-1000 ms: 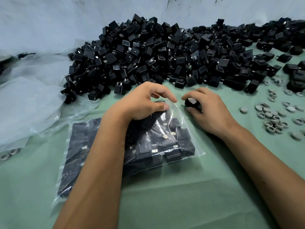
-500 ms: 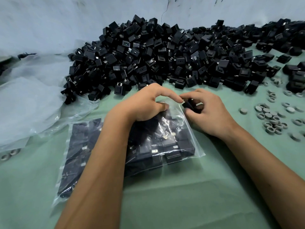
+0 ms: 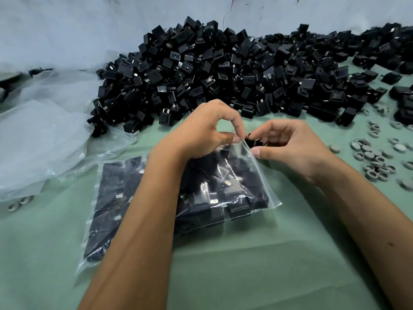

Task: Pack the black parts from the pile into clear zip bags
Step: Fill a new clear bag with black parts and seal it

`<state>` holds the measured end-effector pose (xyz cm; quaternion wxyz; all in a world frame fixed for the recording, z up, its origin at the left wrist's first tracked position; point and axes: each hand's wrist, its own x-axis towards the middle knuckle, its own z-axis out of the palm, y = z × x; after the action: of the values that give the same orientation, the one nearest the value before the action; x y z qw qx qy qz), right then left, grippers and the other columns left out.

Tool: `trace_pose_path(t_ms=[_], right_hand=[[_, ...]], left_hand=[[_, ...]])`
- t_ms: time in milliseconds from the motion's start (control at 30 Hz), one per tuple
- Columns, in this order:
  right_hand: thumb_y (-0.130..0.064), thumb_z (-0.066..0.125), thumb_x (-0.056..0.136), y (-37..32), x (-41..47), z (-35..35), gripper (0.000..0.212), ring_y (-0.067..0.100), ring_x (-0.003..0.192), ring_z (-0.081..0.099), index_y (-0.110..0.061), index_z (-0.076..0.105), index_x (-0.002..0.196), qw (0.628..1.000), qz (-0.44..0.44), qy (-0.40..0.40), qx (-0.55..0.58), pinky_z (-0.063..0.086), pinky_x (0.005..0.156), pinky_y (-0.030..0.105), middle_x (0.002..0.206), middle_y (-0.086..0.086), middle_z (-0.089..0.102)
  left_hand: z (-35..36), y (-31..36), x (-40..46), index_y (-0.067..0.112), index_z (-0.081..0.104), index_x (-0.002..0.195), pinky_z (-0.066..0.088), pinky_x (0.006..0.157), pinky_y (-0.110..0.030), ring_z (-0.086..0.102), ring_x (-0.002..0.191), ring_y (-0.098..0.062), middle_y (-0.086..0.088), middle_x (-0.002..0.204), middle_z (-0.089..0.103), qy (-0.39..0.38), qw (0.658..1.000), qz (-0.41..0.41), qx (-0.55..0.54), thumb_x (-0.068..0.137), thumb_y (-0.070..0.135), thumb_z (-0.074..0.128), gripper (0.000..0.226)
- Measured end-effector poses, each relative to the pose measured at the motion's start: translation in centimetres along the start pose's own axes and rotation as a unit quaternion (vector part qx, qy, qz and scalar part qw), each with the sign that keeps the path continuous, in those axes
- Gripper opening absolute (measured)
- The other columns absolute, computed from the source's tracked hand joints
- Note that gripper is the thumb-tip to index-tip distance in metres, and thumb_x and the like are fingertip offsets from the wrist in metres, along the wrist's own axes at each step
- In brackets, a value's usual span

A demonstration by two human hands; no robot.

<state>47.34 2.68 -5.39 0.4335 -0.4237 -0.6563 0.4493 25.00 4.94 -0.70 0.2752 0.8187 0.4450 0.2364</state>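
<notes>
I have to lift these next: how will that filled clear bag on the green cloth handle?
The filled bag is thin film and probably sags when lifted. Packed with black parts, it is likely heavy for its size. Its glossy film may be slippery.

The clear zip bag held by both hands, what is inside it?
The clear zip bag holds black parts with metal tabs, packed close. The left forearm covers the bag's left portion, so the full content cannot be seen.

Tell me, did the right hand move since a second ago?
Yes. The right hand, holding a black part, shifted left to the zip bag's mouth, away from the grey rings.
</notes>
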Motion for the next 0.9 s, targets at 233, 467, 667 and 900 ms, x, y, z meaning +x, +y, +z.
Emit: trace_pose_path(t_ms=[233,467,667,900], right_hand=[[-0.012,0.087,0.073,-0.1,-0.3,0.5,0.028,0.044,0.061,0.056,-0.009,0.078,0.1,0.996,-0.008,-0.089,0.012,0.051,0.065,0.037,0.091,0.001,0.078],[-0.024,0.088,0.07,-0.1,-0.1,1.0,0.019,0.052,0.087,0.055,-0.014,0.083,0.085,0.991,-0.072,-0.067,-0.086,0.047,0.072,0.063,0.098,0.001,0.07],[-0.022,0.087,0.073,-0.3,-0.3,1.7,0.017,0.022,0.101,0.062,-0.013,0.084,0.087,0.989,-0.075,-0.089,-0.091,0.048,0.1,0.045,0.094,0.005,0.07],[-0.014,0.084,0.079,-0.2,-0.2,1.9,0.016,0.019,0.101,0.063,-0.009,0.083,0.094,0.991,-0.065,-0.089,-0.081,0.049,0.096,0.034,0.1,0.011,0.071]], left_hand=[[-0.1,0.0,0.0,0.035,0.074,0.087,0.049,0.103,-0.043,0.056,0.118,-0.01,0.008,0.12,0.059,0.025,1.0,0.012,-0.01,0.088,0.021,0.08,0.015],[0.1,-0.2,0.0,0.033,0.075,0.088,0.049,0.102,-0.043,0.057,0.117,-0.01,0.009,0.118,0.06,0.03,0.999,0.01,-0.023,0.088,0.02,0.08,0.014],[0.2,0.1,0.1,0.03,0.076,0.088,0.05,0.102,-0.042,0.057,0.116,-0.011,0.007,0.118,0.061,0.034,0.999,0.012,-0.015,0.087,0.018,0.081,0.013],[0.3,0.1,0.1,0.026,0.077,0.089,0.049,0.101,-0.038,0.057,0.116,-0.01,0.004,0.118,0.062,0.04,0.999,0.013,-0.022,0.088,0.016,0.08,0.011]])
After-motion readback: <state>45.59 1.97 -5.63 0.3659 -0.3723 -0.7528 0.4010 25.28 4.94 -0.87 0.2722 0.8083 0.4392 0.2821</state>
